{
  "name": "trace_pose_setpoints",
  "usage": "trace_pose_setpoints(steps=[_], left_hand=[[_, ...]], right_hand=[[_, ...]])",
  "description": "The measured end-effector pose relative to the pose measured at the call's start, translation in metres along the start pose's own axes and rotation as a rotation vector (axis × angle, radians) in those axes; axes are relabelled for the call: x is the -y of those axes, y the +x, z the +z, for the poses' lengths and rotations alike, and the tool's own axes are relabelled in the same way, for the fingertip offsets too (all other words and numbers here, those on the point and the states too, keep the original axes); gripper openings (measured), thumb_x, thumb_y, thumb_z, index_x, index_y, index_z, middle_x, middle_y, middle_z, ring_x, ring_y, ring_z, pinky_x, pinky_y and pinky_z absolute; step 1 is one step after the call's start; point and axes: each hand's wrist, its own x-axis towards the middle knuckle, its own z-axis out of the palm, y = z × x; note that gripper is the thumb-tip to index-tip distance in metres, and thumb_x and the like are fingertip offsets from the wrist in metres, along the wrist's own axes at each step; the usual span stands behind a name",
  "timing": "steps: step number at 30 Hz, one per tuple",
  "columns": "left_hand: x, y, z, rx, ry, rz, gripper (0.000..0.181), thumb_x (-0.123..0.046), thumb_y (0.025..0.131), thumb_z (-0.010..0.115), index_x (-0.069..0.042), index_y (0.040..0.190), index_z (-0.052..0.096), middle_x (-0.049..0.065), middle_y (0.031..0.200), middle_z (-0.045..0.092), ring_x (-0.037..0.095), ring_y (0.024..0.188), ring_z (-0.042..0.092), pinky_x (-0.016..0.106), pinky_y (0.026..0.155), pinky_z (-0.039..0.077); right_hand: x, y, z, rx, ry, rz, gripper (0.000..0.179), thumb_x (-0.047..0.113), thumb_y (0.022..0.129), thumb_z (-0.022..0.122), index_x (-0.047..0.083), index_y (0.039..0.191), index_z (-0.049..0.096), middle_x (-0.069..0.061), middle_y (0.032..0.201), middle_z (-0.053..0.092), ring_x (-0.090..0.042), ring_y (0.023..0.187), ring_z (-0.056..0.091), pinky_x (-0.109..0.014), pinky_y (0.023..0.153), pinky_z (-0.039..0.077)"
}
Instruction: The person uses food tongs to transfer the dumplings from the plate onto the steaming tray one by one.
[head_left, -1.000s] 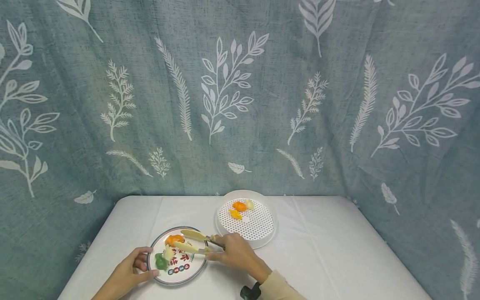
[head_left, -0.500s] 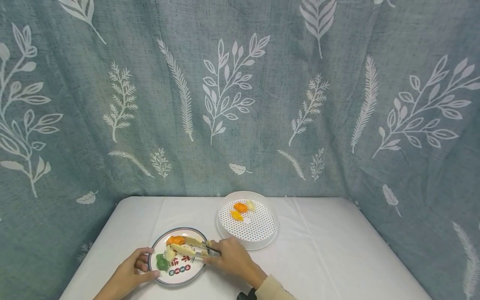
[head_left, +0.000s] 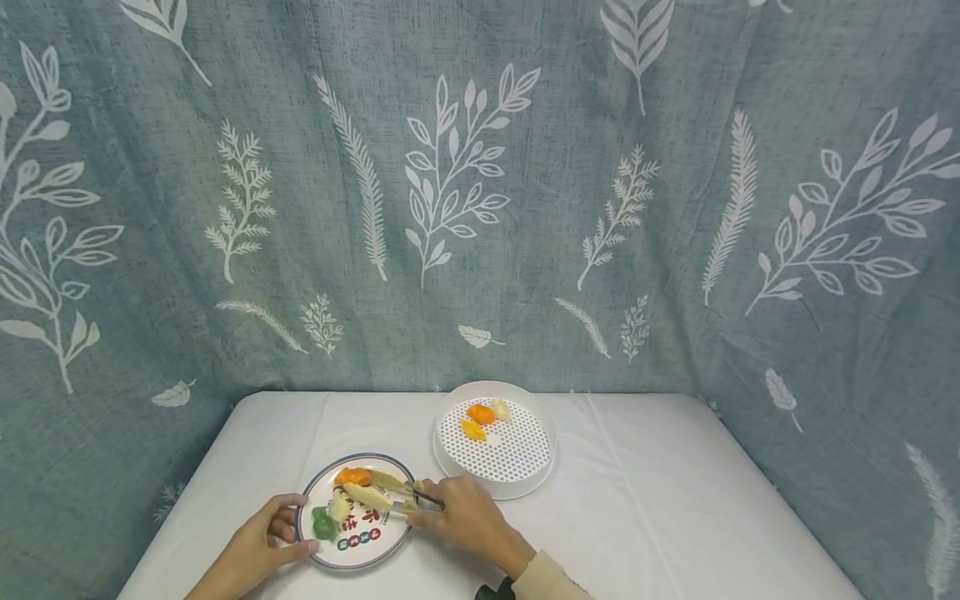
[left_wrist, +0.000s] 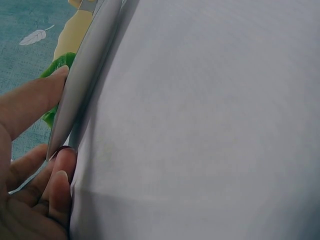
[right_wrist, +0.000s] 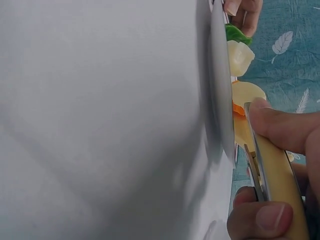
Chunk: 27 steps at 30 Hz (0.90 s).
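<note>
My left hand point(head_left: 258, 546) holds the left rim of a white plate point(head_left: 390, 540) with a dark-edged rim and printed characters. In the left wrist view its thumb point(left_wrist: 35, 100) lies over the rim and other fingers sit under it. Kitchen tongs point(right_wrist: 277, 185) with cream-yellow ends are gripped in my right hand point(head_left: 468, 518). The tong tips reach over the plate, right at an orange dumpling-like piece point(head_left: 352, 477). A pale piece point(head_left: 340, 507) and a green piece point(head_left: 324, 523) lie on the plate's left side, near my left hand.
Behind and right of the plate stands a round white perforated tray point(head_left: 517, 450) with a raised rim. On it lie an orange piece point(head_left: 482, 414), a yellow piece point(head_left: 473, 430) and a pale piece point(head_left: 502, 410). A leaf-patterned curtain point(head_left: 480, 208) surrounds the white-covered table point(head_left: 645, 500).
My right hand has shifted slightly left, and the tong tips have come closer together by the orange piece. My left hand keeps its hold on the plate.
</note>
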Motion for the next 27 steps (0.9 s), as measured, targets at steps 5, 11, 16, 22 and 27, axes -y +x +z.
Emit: trace_pose_setpoints(steps=[5,11,16,22,27], left_hand=[[0.0,0.0,0.0,0.006,-0.007,-0.015,0.088,-0.04,0.068,0.096,-0.002,0.136,0.054,0.004,0.102,0.058,0.019,0.088,0.05,0.033,0.075,0.045],[0.0,0.0,0.001,0.011,-0.014,-0.019,0.089,-0.04,0.067,0.096,-0.002,0.136,0.054,0.004,0.101,0.058,0.019,0.088,0.05,0.034,0.075,0.045],[-0.001,0.0,0.0,0.01,-0.007,-0.013,0.088,-0.04,0.068,0.096,-0.002,0.136,0.054,0.004,0.101,0.059,0.019,0.088,0.05,0.033,0.074,0.044],[-0.002,0.001,-0.001,0.009,0.0,0.014,0.084,-0.038,0.07,0.095,-0.003,0.135,0.054,0.004,0.102,0.059,0.018,0.087,0.051,0.031,0.073,0.044],[0.0,0.001,0.0,0.004,0.005,0.017,0.084,-0.038,0.069,0.096,-0.004,0.134,0.055,0.003,0.101,0.059,0.018,0.087,0.051,0.03,0.072,0.044]], right_hand=[[0.0,-0.001,-0.003,0.0,0.038,0.033,0.052,0.051,0.088,0.077,0.015,0.125,0.076,0.011,0.061,0.05,-0.004,0.058,0.038,-0.02,0.053,0.034],[-0.003,-0.001,-0.004,0.011,0.062,0.065,0.049,0.05,0.087,0.079,0.015,0.122,0.077,0.01,0.061,0.051,-0.003,0.055,0.039,-0.02,0.051,0.035],[-0.005,-0.002,-0.01,0.017,0.095,0.086,0.058,0.051,0.088,0.078,0.009,0.127,0.073,0.008,0.07,0.062,-0.003,0.052,0.038,-0.02,0.049,0.035],[-0.01,-0.006,-0.019,-0.007,0.075,0.074,0.056,0.051,0.089,0.077,0.008,0.124,0.075,0.005,0.079,0.069,-0.004,0.053,0.036,-0.021,0.05,0.033],[-0.015,-0.01,-0.027,-0.025,0.073,0.078,0.051,0.05,0.089,0.077,0.01,0.12,0.077,0.011,0.06,0.037,-0.003,0.054,0.033,-0.021,0.05,0.03]])
